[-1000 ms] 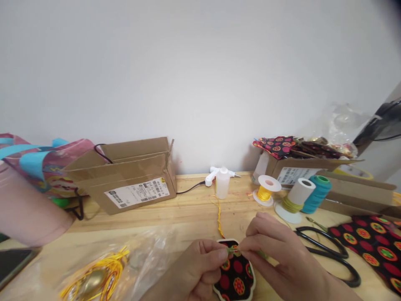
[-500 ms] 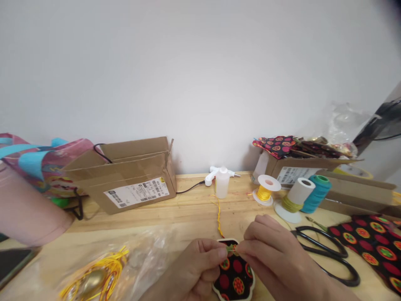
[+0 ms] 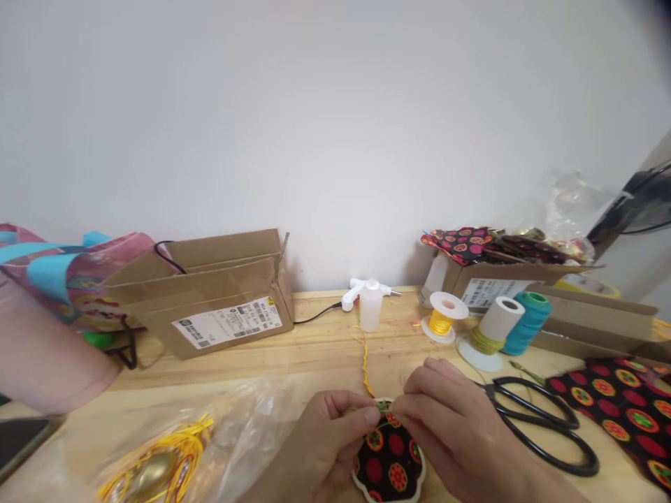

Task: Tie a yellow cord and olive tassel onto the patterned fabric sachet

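A black fabric piece with red dots and flower circles, edged in cream (image 3: 392,464), lies on the table at the bottom centre. Over its top edge a thin olive-green cord (image 3: 385,406) runs between my hands. My left hand (image 3: 340,433) pinches the cord at the left with thumb and forefinger. From the right, my right hand (image 3: 445,412) pinches it with closed fingertips, though its grip is partly hidden. A twisted yellow cord (image 3: 366,363) leads up from the top of the fabric piece towards a small white bottle (image 3: 372,307).
Black-handled scissors (image 3: 545,419) and patterned cloth (image 3: 623,412) lie right. Behind them stand a yellow cord spool (image 3: 443,323), an olive cord spool (image 3: 487,339) and teal thread (image 3: 527,325). Cardboard box (image 3: 225,300), pink cylinder (image 3: 52,349) and plastic bag with yellow cords (image 3: 178,447) are left.
Both hands have risen slightly, still close together. More of the green cord shows lying across the fabric piece's top edge, and the view has shifted a little.
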Tool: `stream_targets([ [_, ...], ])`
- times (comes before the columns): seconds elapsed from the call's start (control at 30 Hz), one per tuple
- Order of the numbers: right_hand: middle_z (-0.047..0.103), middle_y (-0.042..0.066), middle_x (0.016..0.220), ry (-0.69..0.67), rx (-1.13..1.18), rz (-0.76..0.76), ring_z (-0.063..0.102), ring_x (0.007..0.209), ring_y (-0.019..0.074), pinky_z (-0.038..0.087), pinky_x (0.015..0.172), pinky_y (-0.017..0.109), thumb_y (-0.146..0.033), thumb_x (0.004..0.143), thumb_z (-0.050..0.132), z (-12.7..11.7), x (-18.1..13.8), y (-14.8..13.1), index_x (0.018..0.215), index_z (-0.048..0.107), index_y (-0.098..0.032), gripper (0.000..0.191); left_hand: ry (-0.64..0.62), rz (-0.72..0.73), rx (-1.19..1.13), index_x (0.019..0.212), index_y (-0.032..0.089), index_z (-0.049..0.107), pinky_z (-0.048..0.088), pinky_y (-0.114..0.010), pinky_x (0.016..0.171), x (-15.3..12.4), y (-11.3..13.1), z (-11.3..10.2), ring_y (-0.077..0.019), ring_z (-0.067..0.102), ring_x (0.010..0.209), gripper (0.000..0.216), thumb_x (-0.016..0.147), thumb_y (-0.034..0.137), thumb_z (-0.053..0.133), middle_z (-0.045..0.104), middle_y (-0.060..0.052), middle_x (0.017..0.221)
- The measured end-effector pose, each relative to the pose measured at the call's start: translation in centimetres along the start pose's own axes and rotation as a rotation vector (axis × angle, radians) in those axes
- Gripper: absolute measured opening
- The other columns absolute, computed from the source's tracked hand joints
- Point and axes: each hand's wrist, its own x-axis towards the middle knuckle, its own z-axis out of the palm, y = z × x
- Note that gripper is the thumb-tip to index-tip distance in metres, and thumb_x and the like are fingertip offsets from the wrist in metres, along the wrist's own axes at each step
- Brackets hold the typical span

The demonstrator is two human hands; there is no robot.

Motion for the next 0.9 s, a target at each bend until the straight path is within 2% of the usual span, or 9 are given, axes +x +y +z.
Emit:
stream_targets([
  [0.1,0.051,0.004,0.065,0.029,0.069,0.041,0.042,0.062,0.0152,0.033,0.056,0.028,-0.008,0.079,0.044,0.3,-0.1,0.2,0.074,0.058,-0.016,0.017,0.025,0.029,-0.021,0.064,0.012,0.062,0.040,-0.022,0.053,0.2,-0.5,-0.2,-0.0097,0.053,0.047,0.020,0.053,0.022,0.075,0.062,-0.001,0.051],
  [0.27,0.051,0.003,0.066,0.035,0.162,0.101,0.045,0.063,0.0144,0.036,0.057,0.027,-0.007,0.078,0.045,0.3,0.1,0.3,0.075,0.058,-0.016,0.016,0.103,0.046,0.000,0.067,0.015,0.059,0.042,-0.026,0.060,0.1,-0.6,-0.4,-0.0147,0.059,0.057,0.025,0.051,0.021,0.076,0.063,0.000,0.052],
  [0.47,0.052,0.003,0.066,0.032,0.186,0.128,0.046,0.064,0.0144,0.037,0.057,0.027,-0.006,0.077,0.046,0.4,0.0,0.3,0.075,0.059,-0.016,0.016,0.109,0.022,0.007,0.068,0.014,0.058,0.042,-0.022,0.054,-0.2,-0.2,0.0,-0.0125,0.060,0.054,0.024,0.053,0.019,0.075,0.067,-0.002,0.058],
  [0.63,0.052,0.003,0.066,0.050,0.157,0.101,0.045,0.063,0.0146,0.037,0.056,0.027,-0.006,0.078,0.046,0.5,-0.1,0.4,0.076,0.059,-0.016,0.016,0.109,0.049,-0.020,0.067,0.015,0.057,0.045,-0.025,0.058,-0.1,-0.3,0.1,-0.0146,0.061,0.056,0.023,0.053,0.018,0.075,0.067,-0.002,0.055],
  [0.9,0.052,0.003,0.065,0.054,0.108,0.084,0.045,0.061,0.0143,0.037,0.055,0.027,-0.008,0.078,0.047,0.6,0.0,0.4,0.076,0.059,-0.017,0.016,0.139,0.034,0.037,0.066,0.014,0.058,0.045,-0.023,0.055,-0.6,0.3,0.8,-0.0140,0.061,0.054,0.021,0.054,0.018,0.074,0.066,-0.002,0.054],
])
